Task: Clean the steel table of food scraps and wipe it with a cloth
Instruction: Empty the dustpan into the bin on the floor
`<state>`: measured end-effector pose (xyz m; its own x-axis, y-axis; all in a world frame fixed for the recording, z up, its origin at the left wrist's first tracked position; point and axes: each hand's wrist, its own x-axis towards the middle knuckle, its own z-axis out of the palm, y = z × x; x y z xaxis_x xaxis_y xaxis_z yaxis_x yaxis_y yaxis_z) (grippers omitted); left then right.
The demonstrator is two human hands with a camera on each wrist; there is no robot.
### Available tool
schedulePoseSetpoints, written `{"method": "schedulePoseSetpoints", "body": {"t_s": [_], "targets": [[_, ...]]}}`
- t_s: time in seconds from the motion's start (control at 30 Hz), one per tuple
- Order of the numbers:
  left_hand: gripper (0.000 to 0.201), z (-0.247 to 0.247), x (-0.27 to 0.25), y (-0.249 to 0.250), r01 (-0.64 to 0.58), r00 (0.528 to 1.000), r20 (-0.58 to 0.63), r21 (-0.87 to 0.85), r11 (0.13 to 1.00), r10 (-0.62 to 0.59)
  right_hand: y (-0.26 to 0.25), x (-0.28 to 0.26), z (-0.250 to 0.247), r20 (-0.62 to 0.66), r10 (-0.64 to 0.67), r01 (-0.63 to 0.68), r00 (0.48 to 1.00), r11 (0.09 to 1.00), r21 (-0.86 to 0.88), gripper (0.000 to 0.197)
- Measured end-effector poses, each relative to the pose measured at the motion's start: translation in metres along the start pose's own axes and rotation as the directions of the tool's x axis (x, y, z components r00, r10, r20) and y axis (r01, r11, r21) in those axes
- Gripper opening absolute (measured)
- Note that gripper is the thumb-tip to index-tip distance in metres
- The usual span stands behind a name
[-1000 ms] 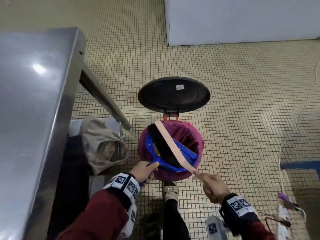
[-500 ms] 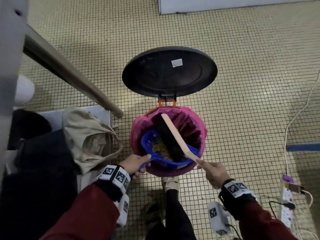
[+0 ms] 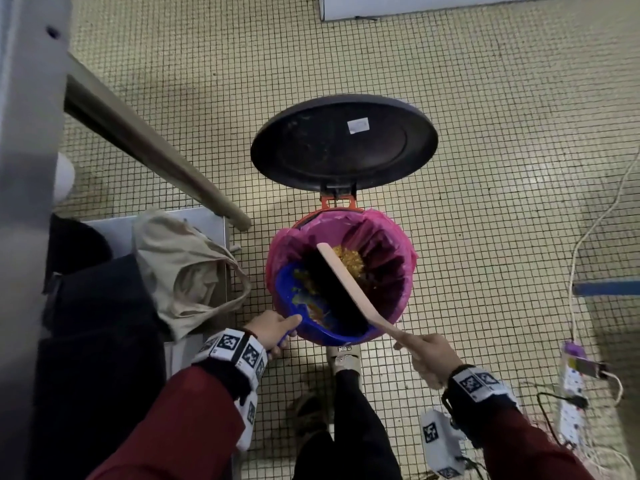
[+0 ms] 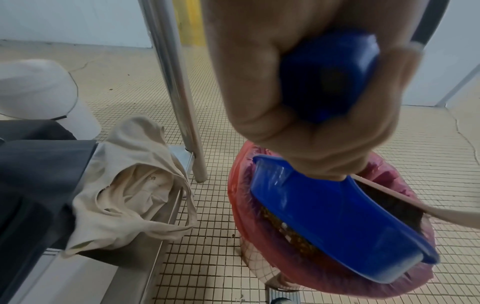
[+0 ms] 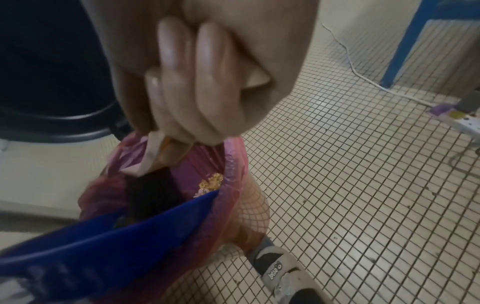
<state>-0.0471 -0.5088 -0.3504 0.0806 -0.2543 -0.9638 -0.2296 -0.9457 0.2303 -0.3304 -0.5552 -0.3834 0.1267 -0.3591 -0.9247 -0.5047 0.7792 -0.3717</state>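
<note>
A pedal bin point(image 3: 398, 268) lined with a pink bag point(image 4: 239, 205) stands open on the floor, its black lid point(image 3: 343, 143) tipped back. My left hand point(image 3: 273, 332) grips the handle of a blue dustpan point(image 3: 298, 306), tilted over the bin's near rim. My right hand point(image 3: 427, 355) holds the pale wooden handle of a brush point(image 3: 349, 285), whose dark bristles lie in the pan. Yellow food scraps point(image 3: 348, 259) lie in the bag, and some cling to the pan. The steel table point(image 3: 24, 133) edge shows at far left.
A beige cloth bag point(image 3: 187, 268) and dark items sit on the table's lower shelf point(image 3: 194, 220) to the left. The table leg point(image 3: 149, 147) slants past the bin. My shoe point(image 3: 343, 356) presses the pedal. A power strip point(image 3: 571, 400) and cables lie at right.
The brush swept forward through the pan, and scraps that lay in the pan now lie in the bag. The pan tipped steeper into the bin. The camera dropped closer.
</note>
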Motion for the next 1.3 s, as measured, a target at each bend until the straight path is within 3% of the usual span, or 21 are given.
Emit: {"method": "schedulePoseSetpoints", "body": {"t_s": [0.1, 0.17, 0.27, 0.33, 0.43, 0.5, 0.6, 0.7, 0.8, 0.87, 0.97, 1.03, 1.13, 1.2, 1.3], "targets": [[0.037, 0.003, 0.005, 0.003, -0.005, 1.0, 0.006, 0.034, 0.999, 0.005, 0.006, -0.003, -0.001, 0.076, 0.057, -0.05, 0.995, 0.995, -0.086, 0.037], [0.038, 0.008, 0.007, 0.006, 0.001, 1.0, 0.001, -0.003, 1.0, -0.001, 0.008, 0.003, 0.002, 0.026, 0.06, -0.057, 0.998, 0.992, -0.116, 0.036], [0.039, 0.017, 0.006, 0.008, 0.004, 1.0, -0.023, -0.074, 0.997, -0.005, 0.01, 0.015, 0.012, -0.114, -0.063, 0.036, 0.991, 0.974, -0.225, 0.032], [0.038, 0.021, 0.005, 0.008, 0.0, 1.0, -0.021, -0.127, 0.992, -0.003, 0.015, 0.017, 0.019, -0.159, -0.098, 0.065, 0.982, 0.977, -0.202, 0.033], [0.038, 0.022, 0.003, 0.01, -0.004, 1.0, -0.03, -0.143, 0.99, 0.0, 0.027, 0.01, 0.024, -0.105, -0.042, 0.029, 0.994, 0.992, -0.126, 0.031], [0.038, 0.021, 0.003, 0.01, 0.0, 0.999, -0.033, -0.122, 0.993, -0.004, 0.03, 0.007, 0.023, -0.064, -0.032, 0.019, 0.997, 0.981, -0.194, 0.034], [0.038, 0.021, 0.003, 0.012, 0.018, 1.0, -0.019, -0.129, 0.991, -0.021, 0.022, 0.017, 0.016, -0.151, -0.082, 0.035, 0.985, 0.956, -0.292, 0.046], [0.038, 0.018, 0.002, 0.012, 0.023, 1.0, 0.001, -0.129, 0.991, -0.023, 0.012, 0.027, 0.011, -0.21, -0.102, 0.049, 0.972, 0.968, -0.245, 0.04], [0.038, 0.016, 0.003, 0.011, 0.028, 1.0, 0.003, -0.104, 0.994, -0.027, 0.011, 0.02, 0.013, -0.108, -0.076, 0.054, 0.991, 0.98, -0.19, 0.031], [0.038, 0.017, 0.006, 0.01, 0.027, 1.0, -0.006, -0.083, 0.996, -0.028, 0.014, 0.016, 0.016, -0.062, -0.04, 0.022, 0.997, 0.964, -0.264, 0.037], [0.038, 0.02, 0.007, 0.01, 0.019, 0.999, -0.025, -0.044, 0.999, -0.021, 0.017, 0.026, 0.016, -0.205, -0.068, 0.006, 0.976, 0.958, -0.287, 0.054], [0.038, 0.02, 0.007, 0.01, 0.023, 0.999, -0.033, -0.042, 0.999, -0.025, 0.017, 0.031, 0.015, -0.258, -0.077, 0.022, 0.963, 0.978, -0.209, 0.053], [0.038, 0.018, 0.006, 0.011, 0.028, 0.999, -0.021, -0.077, 0.997, -0.03, 0.013, 0.021, 0.014, -0.078, -0.011, 0.005, 0.997, 0.996, -0.085, 0.039], [0.038, 0.017, 0.006, 0.01, 0.023, 0.999, -0.029, -0.047, 0.999, -0.024, 0.013, 0.014, 0.012, 0.032, 0.034, -0.03, 0.999, 0.992, -0.126, 0.037], [0.038, 0.018, 0.008, 0.008, 0.02, 0.999, -0.04, -0.049, 0.999, -0.022, 0.01, 0.021, 0.009, -0.121, -0.01, -0.017, 0.993, 0.975, -0.221, 0.044]]}}
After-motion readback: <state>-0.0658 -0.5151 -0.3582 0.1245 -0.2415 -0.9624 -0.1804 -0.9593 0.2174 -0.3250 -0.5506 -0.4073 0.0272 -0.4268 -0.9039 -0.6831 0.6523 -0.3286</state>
